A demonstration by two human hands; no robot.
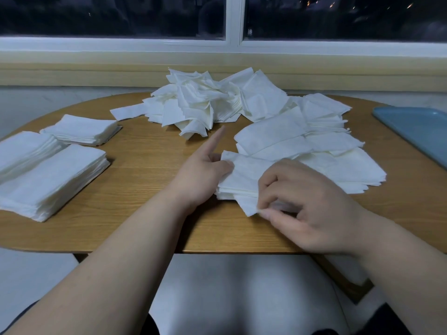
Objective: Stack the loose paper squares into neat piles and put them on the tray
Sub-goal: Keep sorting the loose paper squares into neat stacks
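A small stack of white paper squares (242, 177) lies on the wooden table (145, 213) in front of me. My left hand (205, 175) holds the stack's left edge between thumb and curled fingers, its index finger pointing straight out. My right hand (307, 209) lies over the stack's near right part and pinches a corner of a sheet. A big loose heap of squares (205, 105) sits at the back, and spread sheets (314, 141) lie to its right. Three neat piles (48, 175) stand at the left. The blue tray (416, 131) is at the far right.
A window sill and dark window run behind the table. The table's near edge is just below my wrists, with a grey seat under it. Bare wood lies between the left piles and my left hand.
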